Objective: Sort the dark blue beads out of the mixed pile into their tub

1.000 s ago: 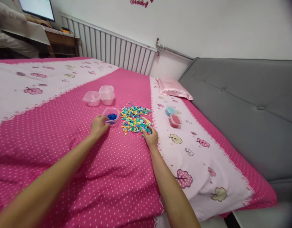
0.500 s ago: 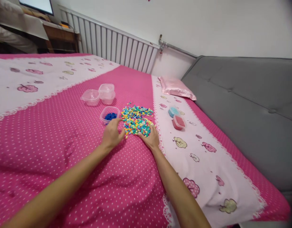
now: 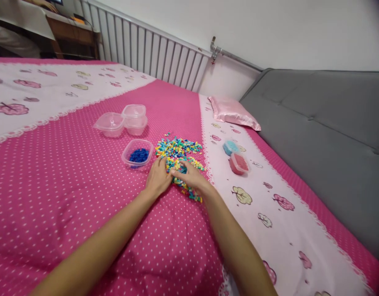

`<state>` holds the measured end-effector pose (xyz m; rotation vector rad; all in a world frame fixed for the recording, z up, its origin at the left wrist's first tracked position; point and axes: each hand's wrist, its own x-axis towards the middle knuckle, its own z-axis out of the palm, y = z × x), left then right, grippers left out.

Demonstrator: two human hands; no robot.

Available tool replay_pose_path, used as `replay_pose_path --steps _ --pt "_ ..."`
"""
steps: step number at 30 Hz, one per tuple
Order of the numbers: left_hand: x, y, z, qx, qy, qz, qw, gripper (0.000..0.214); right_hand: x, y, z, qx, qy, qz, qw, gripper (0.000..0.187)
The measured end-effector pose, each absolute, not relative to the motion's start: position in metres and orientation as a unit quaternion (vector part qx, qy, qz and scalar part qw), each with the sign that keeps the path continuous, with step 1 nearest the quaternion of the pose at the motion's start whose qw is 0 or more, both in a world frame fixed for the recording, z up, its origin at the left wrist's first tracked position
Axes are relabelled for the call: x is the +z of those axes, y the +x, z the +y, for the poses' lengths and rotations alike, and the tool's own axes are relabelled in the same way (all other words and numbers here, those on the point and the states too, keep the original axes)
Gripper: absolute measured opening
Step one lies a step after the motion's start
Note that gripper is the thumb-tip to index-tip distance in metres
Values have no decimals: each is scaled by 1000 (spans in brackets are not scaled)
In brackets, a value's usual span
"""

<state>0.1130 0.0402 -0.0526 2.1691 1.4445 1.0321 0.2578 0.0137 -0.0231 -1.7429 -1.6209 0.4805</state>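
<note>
A pile of small colourful pieces [image 3: 178,146], yellow, teal, white and blue, is spread on the pink dotted bedspread. My left hand [image 3: 159,177] lies along the pile's left edge with its fingers stretched forward. Over the near part of the pile is my right hand [image 3: 191,177], thumb and fingers apart, its thumb tip close to my left thumb. Pieces show between and below the hands; some are hidden under them. Just left of the pile, a clear plastic tub [image 3: 125,157] holds dark blue pieces [image 3: 139,155].
Several clear tubs [image 3: 111,123] stand together farther back on the left. To the right sit a tub of light blue pieces [image 3: 230,146] and a tub of red pieces [image 3: 239,163]. Beyond are a pink pillow [image 3: 234,112], a grey headboard [image 3: 325,123] and a radiator [image 3: 152,49]. Someone sits at a desk [image 3: 72,31].
My hands have come closer together, the right moving left over the near pieces. Some pieces now trail toward me below the right hand. The view has shifted slightly.
</note>
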Motion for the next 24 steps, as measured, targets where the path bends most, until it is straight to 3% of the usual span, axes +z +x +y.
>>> replay_pose_path --steps 2,6,9,15,21,24 --pt "-45 118 44 362 756 522 157 53 -3 271 26 204 -667 -658 283 51" --pt "-24 132 49 324 735 592 71 50 20 302 56 79 -749 -599 270 39" --pt "-15 143 51 259 755 601 32 51 3 315 75 67 -777 -571 257 31" --pt "-28 147 66 228 805 546 41 46 -36 319 90 120 -749 -618 208 21" --pt "-27 131 76 217 857 452 118 35 -16 313 85 302 -665 -658 186 18" --pt "-20 128 69 203 861 439 156 31 -2 307 76 335 -604 -708 145 13"
